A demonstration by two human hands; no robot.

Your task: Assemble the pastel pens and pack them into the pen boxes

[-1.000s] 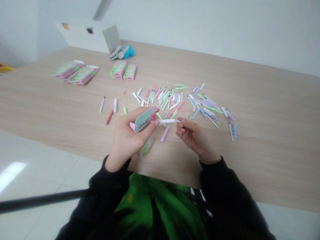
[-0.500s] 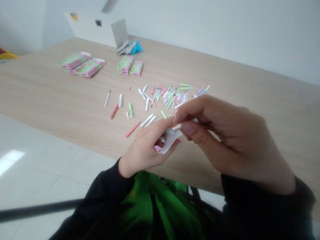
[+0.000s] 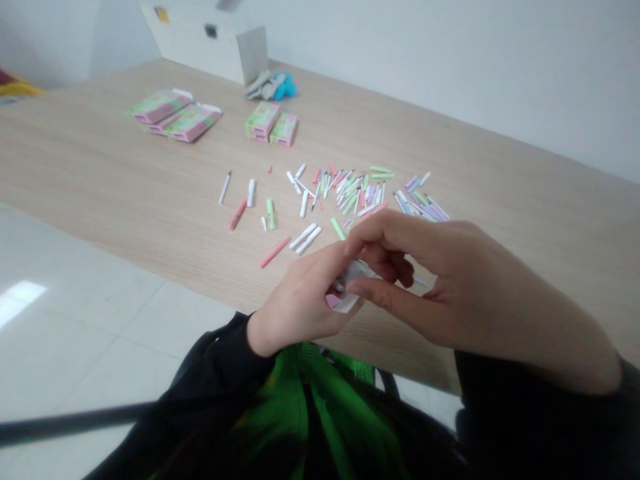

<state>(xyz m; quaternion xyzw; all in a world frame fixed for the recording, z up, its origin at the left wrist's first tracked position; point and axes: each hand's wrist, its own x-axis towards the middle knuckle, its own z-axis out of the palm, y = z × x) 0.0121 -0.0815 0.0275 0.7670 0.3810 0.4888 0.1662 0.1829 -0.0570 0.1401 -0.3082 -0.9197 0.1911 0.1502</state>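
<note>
My left hand (image 3: 305, 300) is closed around a small pink box (image 3: 333, 302), whose white flap (image 3: 347, 305) stands up at the near end. Tips of a few pen-like sticks (image 3: 339, 287) show in its mouth. Over that opening is my right hand (image 3: 425, 273), thumb and forefinger apart, thumb against the flap, other fingers curled. A pale thin stick (image 3: 420, 281) shows just past the curled fingers; whether they touch it I cannot tell. Beyond both hands lies a loose pile of pen parts (image 3: 353, 190): white, green, pink and purple caps and barrels, and dark-tipped refills.
Pink-and-green boxes lie flat at the left (image 3: 193, 123), and others are stacked at the centre back (image 3: 263, 120). Grey and blue gloves (image 3: 273, 85) rest beside a white carton (image 3: 215, 43) near the wall. Separate caps (image 3: 237, 215) lie left of the pile on the wooden table (image 3: 100, 147).
A white stick pinched in my right thumb and forefinger over the box no longer shows there. These fingers have parted and come lower over the opening. The view has shifted slightly.
</note>
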